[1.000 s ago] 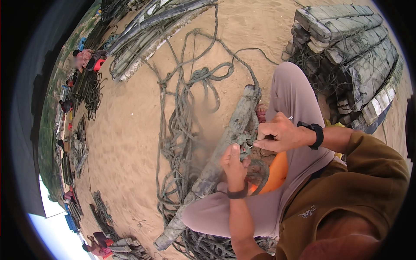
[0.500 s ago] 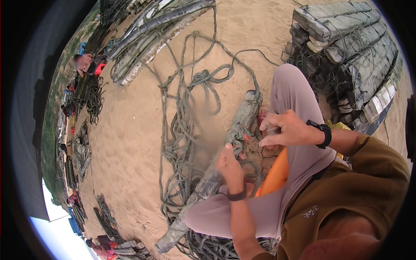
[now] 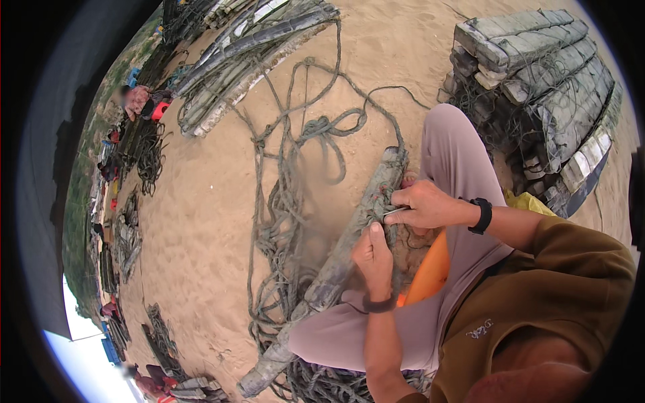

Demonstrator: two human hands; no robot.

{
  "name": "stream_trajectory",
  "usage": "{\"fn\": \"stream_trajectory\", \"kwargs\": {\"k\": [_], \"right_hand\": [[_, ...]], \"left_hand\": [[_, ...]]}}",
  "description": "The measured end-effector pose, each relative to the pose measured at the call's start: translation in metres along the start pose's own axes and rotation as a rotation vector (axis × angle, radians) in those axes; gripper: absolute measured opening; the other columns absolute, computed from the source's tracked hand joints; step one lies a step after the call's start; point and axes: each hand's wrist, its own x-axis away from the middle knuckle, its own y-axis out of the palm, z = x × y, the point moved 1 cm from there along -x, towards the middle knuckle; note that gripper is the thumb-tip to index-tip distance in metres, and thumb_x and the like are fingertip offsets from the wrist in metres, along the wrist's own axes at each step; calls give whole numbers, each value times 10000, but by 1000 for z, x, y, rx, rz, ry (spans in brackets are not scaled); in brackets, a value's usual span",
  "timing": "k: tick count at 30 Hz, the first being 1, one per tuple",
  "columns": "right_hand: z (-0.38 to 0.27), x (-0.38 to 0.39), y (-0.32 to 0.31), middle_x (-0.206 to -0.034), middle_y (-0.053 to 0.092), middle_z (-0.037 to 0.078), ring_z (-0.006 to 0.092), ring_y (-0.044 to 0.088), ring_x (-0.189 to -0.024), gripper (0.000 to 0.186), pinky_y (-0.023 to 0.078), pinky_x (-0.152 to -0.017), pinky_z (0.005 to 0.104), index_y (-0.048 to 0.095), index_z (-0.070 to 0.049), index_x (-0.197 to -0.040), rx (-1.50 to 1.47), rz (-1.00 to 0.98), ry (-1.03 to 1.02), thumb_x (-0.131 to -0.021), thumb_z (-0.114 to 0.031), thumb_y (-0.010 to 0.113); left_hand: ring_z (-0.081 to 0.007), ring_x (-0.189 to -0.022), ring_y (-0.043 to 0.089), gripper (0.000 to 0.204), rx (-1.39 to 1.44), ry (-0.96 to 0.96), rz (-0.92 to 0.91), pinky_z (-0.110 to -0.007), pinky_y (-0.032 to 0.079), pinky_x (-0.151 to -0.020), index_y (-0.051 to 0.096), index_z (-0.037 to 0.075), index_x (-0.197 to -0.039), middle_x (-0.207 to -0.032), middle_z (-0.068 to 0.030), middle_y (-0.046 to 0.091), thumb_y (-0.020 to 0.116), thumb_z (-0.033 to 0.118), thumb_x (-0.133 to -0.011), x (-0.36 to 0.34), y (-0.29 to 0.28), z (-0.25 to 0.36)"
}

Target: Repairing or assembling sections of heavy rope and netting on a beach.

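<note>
A weathered grey beam (image 3: 322, 292) lies diagonally before me, with knotted green-grey rope (image 3: 379, 205) bound round its upper part. My right hand (image 3: 423, 205) is closed on a thin metal tool (image 3: 395, 212), held against the knot. My left hand (image 3: 373, 258) is closed just below, thumb raised, pinching the rope; its fingertips are partly hidden. Under my bent legs sits an orange object (image 3: 430, 269). Loose tangled rope (image 3: 275, 221) spreads along the beam's left side.
Rope-bound grey blocks (image 3: 537, 87) are piled at the right, beside a yellow sack (image 3: 527, 205). Long beams with rope (image 3: 248, 57) lie at the upper left. Other people (image 3: 138, 101) sit among gear along the left, with a dark canopy edge beyond. Sand surrounds me.
Since half a second ago my right hand has come down and left onto the knot with the tool. My left hand has shifted slightly right, against the rope.
</note>
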Motion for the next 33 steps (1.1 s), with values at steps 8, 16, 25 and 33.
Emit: {"fn": "stream_trajectory", "kwargs": {"k": [8, 16, 25, 33], "right_hand": [[3, 10, 6, -505, 469, 94, 268, 501, -445, 327, 381, -415, 375, 484, -52, -599, 174, 140, -462, -798, -203, 695], [3, 0, 14, -543, 438, 47, 219, 504, -467, 307, 377, -402, 355, 457, -61, -619, 297, 171, -689, -768, -146, 712], [-8, -4, 0, -637, 561, 140, 350, 584, -582, 384, 441, -511, 424, 533, -11, -679, 197, -79, -129, -808, -332, 700], [5, -2, 18, -615, 509, 134, 329, 549, -553, 274, 421, -491, 401, 521, 2, -677, -65, 42, -318, -792, -181, 690]], "left_hand": [[-66, -581, 422, 283, 97, -48, 187, -223, 395, -590, 535, 30, -808, -634, 35, 445, 551, 255, -980, -5, 15, 14], [-49, -595, 415, 360, 70, -259, -129, -219, 371, -532, 538, 10, -741, -654, 27, 472, 545, 277, -982, -21, 0, -41], [-53, -640, 467, 168, -76, 51, 63, -230, 414, -565, 614, 1, -858, -740, 11, 553, 640, 154, -922, -13, 0, 5], [-44, -710, 488, 131, 315, -179, 29, -191, 410, -659, 608, 9, -924, -794, 33, 561, 654, 131, -913, -9, 1, -1]]}}
